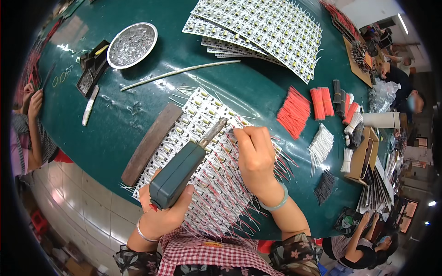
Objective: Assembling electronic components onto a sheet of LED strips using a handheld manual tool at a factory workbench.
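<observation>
My left hand (162,212) is wrapped around a dark green soldering gun (177,172). The gun's metal tip (216,131) reaches over a panel of small white circuit boards (202,110). Close to that tip, my right hand (258,158) is closed in a pinch at the panel, on what looks like a thin wire; the fingers hide most of it. Many red and white wires (221,193) stick out from the panel's near part. A dark wooden bar (152,142) lies along the panel's left edge.
Red wires (293,112), white wires (322,145) and black wires (325,186) lie in piles at right. A panel stack (262,32) stands behind. Further left are a bowl of metal scraps (132,45), a black tray (90,69) and a long thin stick (179,73). Other people sit around the table.
</observation>
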### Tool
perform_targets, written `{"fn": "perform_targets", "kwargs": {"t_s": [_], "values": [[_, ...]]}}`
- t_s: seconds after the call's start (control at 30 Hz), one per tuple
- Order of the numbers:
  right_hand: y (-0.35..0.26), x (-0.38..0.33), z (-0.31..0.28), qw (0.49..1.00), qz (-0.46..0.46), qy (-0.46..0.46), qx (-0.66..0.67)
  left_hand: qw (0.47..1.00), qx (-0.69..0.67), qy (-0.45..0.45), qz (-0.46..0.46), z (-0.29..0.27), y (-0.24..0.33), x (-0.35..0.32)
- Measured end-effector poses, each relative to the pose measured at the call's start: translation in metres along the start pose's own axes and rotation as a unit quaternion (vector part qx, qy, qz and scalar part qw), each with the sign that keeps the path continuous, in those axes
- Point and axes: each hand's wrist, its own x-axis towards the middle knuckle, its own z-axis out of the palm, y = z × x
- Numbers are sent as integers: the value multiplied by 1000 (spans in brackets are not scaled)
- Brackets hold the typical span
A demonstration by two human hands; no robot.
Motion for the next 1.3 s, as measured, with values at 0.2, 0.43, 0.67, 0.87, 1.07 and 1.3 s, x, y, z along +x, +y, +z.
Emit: {"fn": "perform_targets", "kwargs": {"t_s": [0.2, 0.43, 0.67, 0.87, 1.07, 1.3], "values": [[-1, -3, 7, 1000, -1, -5, 11, 1000, -20, 6, -6, 0, -1, 0], [-3, -3, 7, 1000, 7, -16, 3, 1000, 9, -17, -8, -1, 3, 1], [-5, -2, 6, 999, 10, -26, -27, 1000, -13, -4, -12, 1, 0, -2], [-6, -1, 0, 997, -10, -34, -64, 1000, -9, -13, -6, -1, 0, -2], [-3, -3, 3, 999, -2, -5, -39, 1000, -6, -11, -22, 0, 4, -3], [-3, -4, 2, 999, -2, -34, -9, 1000, -13, -11, -18, 0, 2, -3]]}}
